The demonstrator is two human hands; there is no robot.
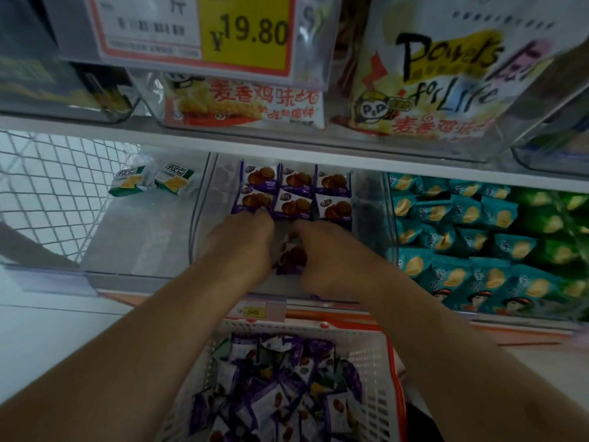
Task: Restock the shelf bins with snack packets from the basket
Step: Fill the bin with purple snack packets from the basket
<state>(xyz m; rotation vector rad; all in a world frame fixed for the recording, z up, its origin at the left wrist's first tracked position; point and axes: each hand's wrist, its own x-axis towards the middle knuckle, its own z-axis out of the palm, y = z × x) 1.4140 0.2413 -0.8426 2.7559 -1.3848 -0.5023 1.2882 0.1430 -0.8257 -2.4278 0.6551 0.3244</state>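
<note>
Your two hands are both inside the middle clear plastic bin (pixel 204 218) on the lower shelf. Your left hand (pixel 242 240) has its fingers curled down, with the fingertips touching the front edge of the nearer row of purple packets (pixel 294 194); whether it pinches one I cannot tell. Your right hand (pixel 322 260) is also curled, and between the two hands sits one more purple packet (pixel 291 258), which the right fingers seem to grip at its edge. In the bin you can count six packets lying flat in two rows of three, each a glossy square pouch with a white and purple face and a round brown waffle biscuit printed on it. Below your forearms stands the white basket (pixel 376 371), of stiff plastic with slotted walls and an orange rim, and it holds a loose heap of the same purple packets, too many and too mixed to count. The clear bin to the left holds two small green and white packets (pixel 153 180) with a yellow cracker picture. The bin to the right is packed with teal packets (pixel 471 244) showing pale chips, in tight overlapping rows. On the upper shelf are large white bags (pixel 424 78) and a yellow price tag (pixel 245 30) reading 19.80.
</note>
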